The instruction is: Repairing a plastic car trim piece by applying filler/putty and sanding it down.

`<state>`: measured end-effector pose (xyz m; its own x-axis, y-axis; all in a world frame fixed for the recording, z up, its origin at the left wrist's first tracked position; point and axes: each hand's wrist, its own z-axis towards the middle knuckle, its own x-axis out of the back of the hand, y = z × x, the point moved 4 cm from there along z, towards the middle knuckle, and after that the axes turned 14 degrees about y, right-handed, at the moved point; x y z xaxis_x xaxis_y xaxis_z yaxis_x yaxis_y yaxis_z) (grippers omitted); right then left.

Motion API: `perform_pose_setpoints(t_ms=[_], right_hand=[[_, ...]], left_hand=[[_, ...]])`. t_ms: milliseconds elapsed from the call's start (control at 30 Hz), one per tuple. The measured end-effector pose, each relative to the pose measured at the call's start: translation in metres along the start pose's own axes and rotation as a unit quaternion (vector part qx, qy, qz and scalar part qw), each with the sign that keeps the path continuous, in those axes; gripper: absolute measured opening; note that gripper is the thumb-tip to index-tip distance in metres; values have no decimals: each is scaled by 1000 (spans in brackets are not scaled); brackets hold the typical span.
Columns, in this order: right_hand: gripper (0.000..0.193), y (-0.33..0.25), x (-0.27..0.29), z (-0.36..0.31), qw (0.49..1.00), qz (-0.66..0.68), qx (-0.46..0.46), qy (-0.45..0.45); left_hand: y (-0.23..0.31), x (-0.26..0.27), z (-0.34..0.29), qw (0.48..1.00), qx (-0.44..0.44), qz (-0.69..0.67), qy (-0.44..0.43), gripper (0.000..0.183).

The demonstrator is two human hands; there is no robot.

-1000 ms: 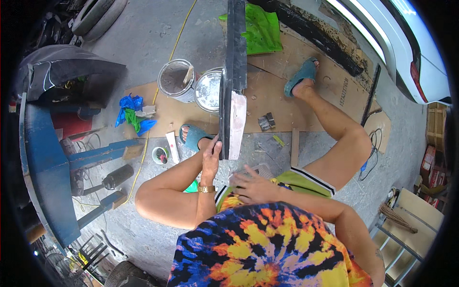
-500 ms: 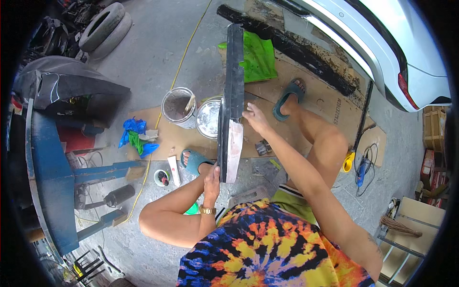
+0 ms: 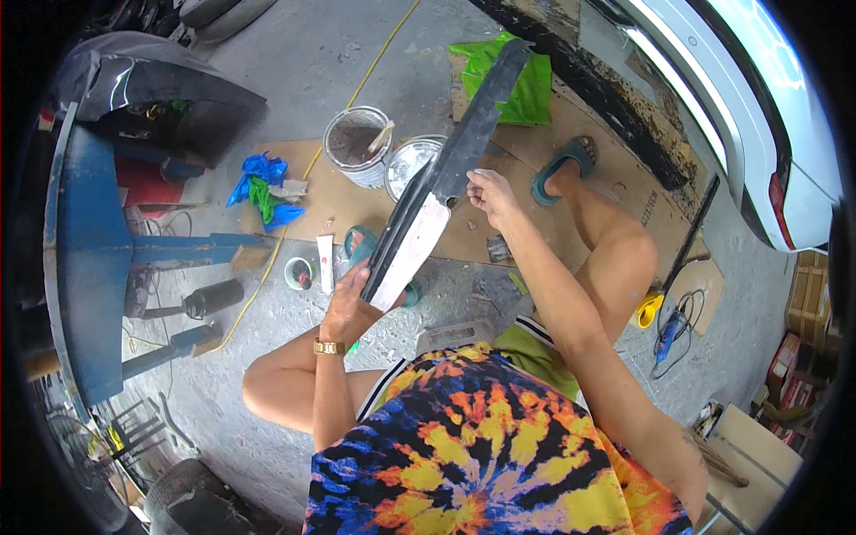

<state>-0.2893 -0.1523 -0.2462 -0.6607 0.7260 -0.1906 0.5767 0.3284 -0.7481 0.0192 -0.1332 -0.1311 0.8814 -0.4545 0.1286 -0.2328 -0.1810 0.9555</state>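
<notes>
A long, narrow black car trim piece [image 3: 471, 129] slants over my lap, its far end up and to the right. Its near part bears a whitish coated patch [image 3: 412, 248]. My left hand [image 3: 348, 301] grips the near end, thumb on the black edge. Beside the right edge, near where the coating begins, is my right hand [image 3: 492, 198]. Its fingers are curled and pinched together; what they hold, if anything, is hidden. Past the trim stand an open can of greyish paste [image 3: 357, 147] with a stick in it and a round metal lid [image 3: 412, 165], partly covered.
Cardboard [image 3: 312, 201] lies under the can. Around it are a green sheet [image 3: 526, 89], crumpled blue plastic [image 3: 259, 178], a white tube [image 3: 325, 263] and a small cup [image 3: 300, 273]. A blue corded tool [image 3: 667, 334] lies right, below a white car [image 3: 807, 147]. A blue stand [image 3: 85, 267] is left.
The trim piece has tilted from nearly upright in the picture to a slant, far end rightward. My left hand moved left with its near end; my right hand shifted slightly right, fingers curling more.
</notes>
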Motion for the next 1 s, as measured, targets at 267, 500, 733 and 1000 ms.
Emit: perform_pose_setpoints(t_ms=[267,500,733,1000], right_hand=[[11,35,-4,-11,996,-14,-51,-69],[13,15,27,-3,973,-205,34,-104],[20,32,157,34,973,-227,30,36],[19,132,214,41,848,-526,-8,70]], left_hand=[[-100,77,-1,992,93,26,84,44],[-115,104,22,976,21,164,145,46],[-87,111,21,976,51,174,123,45],[-60,112,32,947,25,225,230,42]])
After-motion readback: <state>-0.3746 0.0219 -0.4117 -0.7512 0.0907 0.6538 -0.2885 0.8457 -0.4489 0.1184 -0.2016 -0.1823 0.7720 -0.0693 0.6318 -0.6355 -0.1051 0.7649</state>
